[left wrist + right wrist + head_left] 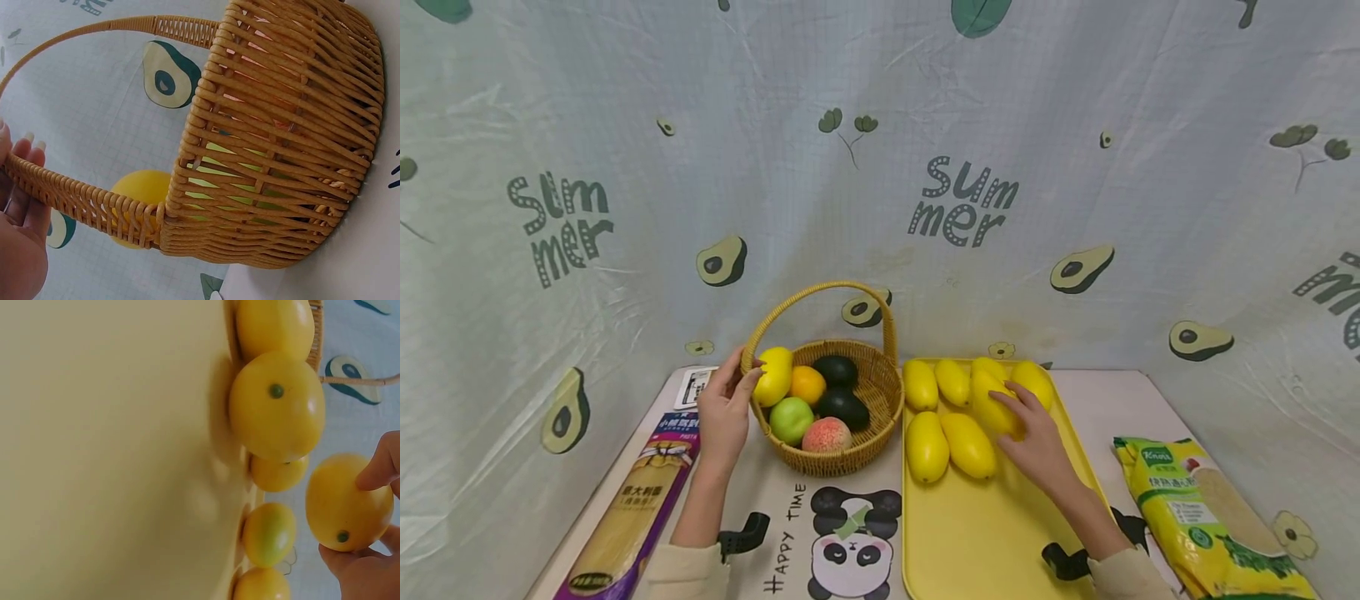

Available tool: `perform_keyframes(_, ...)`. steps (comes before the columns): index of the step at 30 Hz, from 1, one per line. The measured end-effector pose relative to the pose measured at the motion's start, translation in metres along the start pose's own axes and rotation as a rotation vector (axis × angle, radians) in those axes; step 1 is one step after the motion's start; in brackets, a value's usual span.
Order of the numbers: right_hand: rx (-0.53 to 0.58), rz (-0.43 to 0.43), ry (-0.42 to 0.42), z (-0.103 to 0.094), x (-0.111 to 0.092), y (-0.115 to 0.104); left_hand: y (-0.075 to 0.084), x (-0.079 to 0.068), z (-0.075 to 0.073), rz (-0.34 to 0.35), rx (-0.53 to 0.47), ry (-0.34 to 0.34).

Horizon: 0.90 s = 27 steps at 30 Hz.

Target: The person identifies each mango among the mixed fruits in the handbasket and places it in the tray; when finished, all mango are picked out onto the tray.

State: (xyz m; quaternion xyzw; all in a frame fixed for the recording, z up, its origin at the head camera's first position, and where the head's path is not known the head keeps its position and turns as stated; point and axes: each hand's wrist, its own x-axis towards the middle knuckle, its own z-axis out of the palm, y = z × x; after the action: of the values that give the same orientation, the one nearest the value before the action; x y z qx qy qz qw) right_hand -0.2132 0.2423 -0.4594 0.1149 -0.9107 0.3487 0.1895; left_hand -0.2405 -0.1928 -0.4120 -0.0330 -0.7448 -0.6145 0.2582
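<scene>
At the left side of the wicker basket [842,461], my left hand [722,417] grips the foot of its arched handle [81,195]. Inside the basket lie a yellow mango [774,377], an orange [807,386], a green apple [792,421], a peach [827,436] and two dark green avocados [842,408]. My right hand [1039,443] holds another mango [344,503] between thumb and fingers, raised over the yellow tray [1000,542]. Several more mangoes [928,447] lie in two rows toward the tray's back and left.
A purple pasta pack [632,508] lies along the left edge, with a white card [691,388] behind it. On the right is a yellow-green Knorr bag [1210,521]. A panda print [853,554] marks the mat in front of the basket. Behind hangs a patterned curtain [790,208].
</scene>
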Motion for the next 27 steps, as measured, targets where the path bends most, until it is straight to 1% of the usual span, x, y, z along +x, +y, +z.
perform_keyframes(6, 0.014, 0.063, -0.009, 0.001, -0.014, 0.007, -0.001, -0.003, -0.001, -0.012, 0.001, -0.003)
perform_keyframes(9, 0.007, 0.079, -0.011, 0.000, -0.020, 0.009, 0.000, -0.004, -0.001, -0.014, 0.002, -0.008)
perform_keyframes(15, 0.005, 0.098, -0.008, -0.002, -0.027, 0.010, -0.001, -0.002, 0.000, 0.012, -0.003, -0.004)
perform_keyframes(21, -0.007, 0.153, -0.043, -0.004, -0.037, 0.013, -0.001, -0.001, 0.000, 0.016, -0.009, -0.001)
perform_keyframes(27, -0.006, 0.209, -0.076, -0.005, -0.039, 0.014, 0.000, -0.002, 0.000, 0.005, -0.010, -0.009)
